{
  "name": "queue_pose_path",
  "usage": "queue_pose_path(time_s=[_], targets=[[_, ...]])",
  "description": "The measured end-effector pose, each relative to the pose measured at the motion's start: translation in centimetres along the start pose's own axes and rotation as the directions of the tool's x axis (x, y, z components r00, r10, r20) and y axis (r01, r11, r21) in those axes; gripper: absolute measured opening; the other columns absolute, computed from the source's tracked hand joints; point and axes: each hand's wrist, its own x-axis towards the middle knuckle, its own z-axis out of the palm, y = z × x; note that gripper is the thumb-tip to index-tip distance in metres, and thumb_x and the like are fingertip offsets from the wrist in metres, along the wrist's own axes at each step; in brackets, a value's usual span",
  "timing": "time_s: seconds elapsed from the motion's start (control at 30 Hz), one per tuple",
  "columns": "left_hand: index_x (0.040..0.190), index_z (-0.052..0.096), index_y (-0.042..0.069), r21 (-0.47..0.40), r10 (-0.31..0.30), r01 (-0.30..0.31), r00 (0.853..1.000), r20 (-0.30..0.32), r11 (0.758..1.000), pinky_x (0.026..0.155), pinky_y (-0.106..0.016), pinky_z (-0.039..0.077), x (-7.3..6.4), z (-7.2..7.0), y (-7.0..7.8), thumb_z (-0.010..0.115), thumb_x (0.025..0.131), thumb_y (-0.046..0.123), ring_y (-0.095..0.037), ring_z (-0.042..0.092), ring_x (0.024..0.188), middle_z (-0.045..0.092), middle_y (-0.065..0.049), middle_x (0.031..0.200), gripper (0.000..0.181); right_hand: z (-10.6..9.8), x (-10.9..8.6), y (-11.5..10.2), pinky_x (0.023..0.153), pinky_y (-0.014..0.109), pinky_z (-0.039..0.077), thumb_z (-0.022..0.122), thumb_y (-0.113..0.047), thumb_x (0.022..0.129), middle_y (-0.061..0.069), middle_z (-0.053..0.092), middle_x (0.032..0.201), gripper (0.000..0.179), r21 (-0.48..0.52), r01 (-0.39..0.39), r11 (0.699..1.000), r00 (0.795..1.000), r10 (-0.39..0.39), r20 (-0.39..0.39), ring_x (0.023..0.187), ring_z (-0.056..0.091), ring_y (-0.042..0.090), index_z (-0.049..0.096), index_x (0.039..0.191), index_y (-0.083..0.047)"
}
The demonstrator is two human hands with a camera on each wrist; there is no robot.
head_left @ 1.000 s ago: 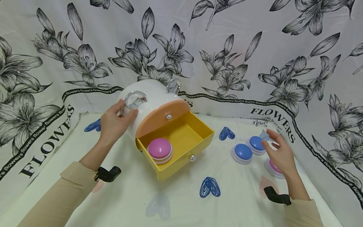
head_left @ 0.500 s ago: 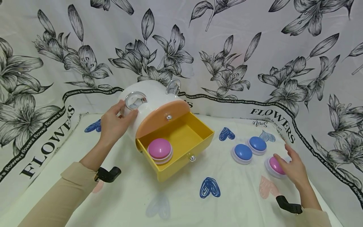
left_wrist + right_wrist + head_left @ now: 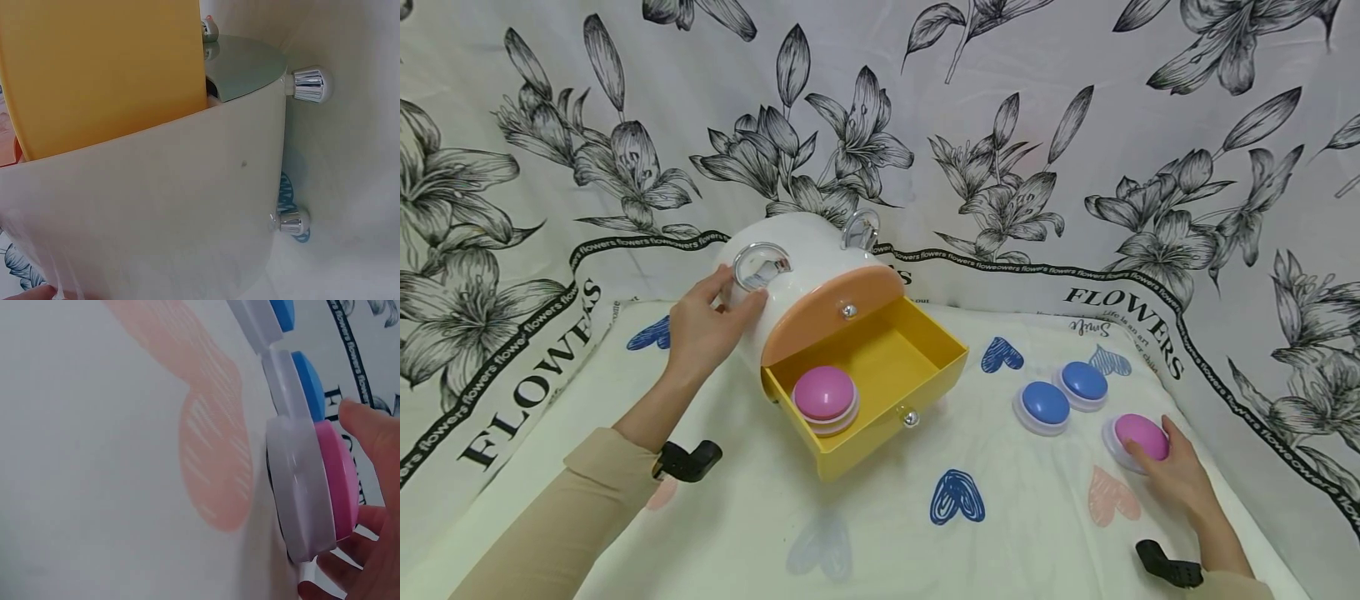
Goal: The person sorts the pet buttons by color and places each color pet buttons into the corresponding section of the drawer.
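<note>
A white rounded drawer box (image 3: 797,237) with clear ring-shaped ears stands left of centre in the head view, its orange upper drawer front (image 3: 820,321) in place. The yellow lower drawer (image 3: 887,358) is pulled out and bears a pink push button (image 3: 823,393). My left hand (image 3: 707,329) rests on the box's left side, thumb and fingers spread beside one ear. At the right, my right hand (image 3: 1180,471) is around the near side of another pink push button (image 3: 1141,437). In the right wrist view the thumb stands apart from its dome (image 3: 340,481), with the other fingers close beside it.
Two blue push buttons, a nearer one (image 3: 1043,404) and a farther one (image 3: 1084,382), sit left of the right-hand pink button. A white cloth with printed hearts (image 3: 957,497) covers the surface. Behind stands a flower-printed curtain (image 3: 985,167).
My right hand has moved from beside the farther blue button down and right to the pink button. The left hand, drawer box and buttons have stayed in place.
</note>
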Motion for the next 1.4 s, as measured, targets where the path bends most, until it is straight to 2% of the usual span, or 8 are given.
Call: queue_pose_path(time_s=[0.27, 0.6, 0.87, 1.2, 1.4], targets=[[0.138, 0.042, 0.009, -0.005, 0.004, -0.004, 1.000, 0.002, 1.000, 0.096, -0.046, 0.044, -0.1, 0.1, 0.0, 0.060, 0.084, 0.047, -0.026, 0.034, 0.133, 0.035, -0.006, 0.146, 0.069, 0.4, -0.2, 0.2, 0.099, 0.067, 0.023, 0.046, -0.054, 0.089, 0.043, 0.011, 0.139, 0.099, -0.022, -0.070, 0.997, 0.997, 0.071, 0.017, 0.123, 0.019, 0.059, -0.005, 0.141, 0.012], [0.138, 0.042, 0.009, 0.005, 0.002, -0.002, 1.000, -0.008, 1.000, 0.094, -0.046, 0.045, -0.2, 0.0, 0.0, 0.060, 0.083, 0.047, -0.027, 0.036, 0.132, 0.036, -0.006, 0.146, 0.069, 0.2, -0.1, 0.4, 0.098, 0.065, 0.028, 0.049, -0.052, 0.089, 0.045, 0.019, 0.134, 0.098, -0.045, -0.058, 0.997, 0.998, 0.059, 0.018, 0.120, 0.025, 0.059, 0.001, 0.139, 0.017], [0.139, 0.041, 0.009, 0.005, -0.003, 0.003, 1.000, -0.005, 1.000, 0.095, -0.045, 0.044, -0.1, 0.0, 0.1, 0.060, 0.083, 0.047, -0.026, 0.035, 0.133, 0.036, -0.005, 0.146, 0.070, 0.4, -0.2, 0.5, 0.096, 0.064, 0.031, 0.052, -0.049, 0.088, 0.044, 0.025, 0.132, 0.095, -0.046, -0.057, 0.997, 0.998, 0.055, -0.037, 0.117, 0.031, 0.057, 0.008, 0.138, 0.018], [0.139, 0.041, 0.008, 0.009, -0.002, 0.002, 1.000, -0.001, 1.000, 0.094, -0.046, 0.045, -0.2, 0.1, 0.1, 0.060, 0.084, 0.047, -0.028, 0.035, 0.133, 0.035, -0.006, 0.146, 0.070, -0.2, -0.3, -0.8, 0.096, 0.064, 0.031, 0.052, -0.051, 0.088, 0.043, 0.025, 0.133, 0.096, -0.014, -0.075, 0.997, 0.995, 0.074, -0.061, 0.118, 0.030, 0.057, 0.006, 0.140, 0.014], [0.139, 0.040, 0.008, 0.021, -0.007, 0.007, 1.000, -0.001, 1.000, 0.094, -0.046, 0.045, -0.2, 0.0, 0.1, 0.060, 0.084, 0.048, -0.028, 0.034, 0.133, 0.034, -0.006, 0.147, 0.071, -0.3, 0.0, -2.5, 0.093, 0.063, 0.035, 0.055, -0.050, 0.086, 0.041, 0.029, 0.133, 0.095, 0.002, -0.014, 1.000, 0.996, 0.014, -0.090, 0.118, 0.034, 0.054, 0.012, 0.140, 0.014]])
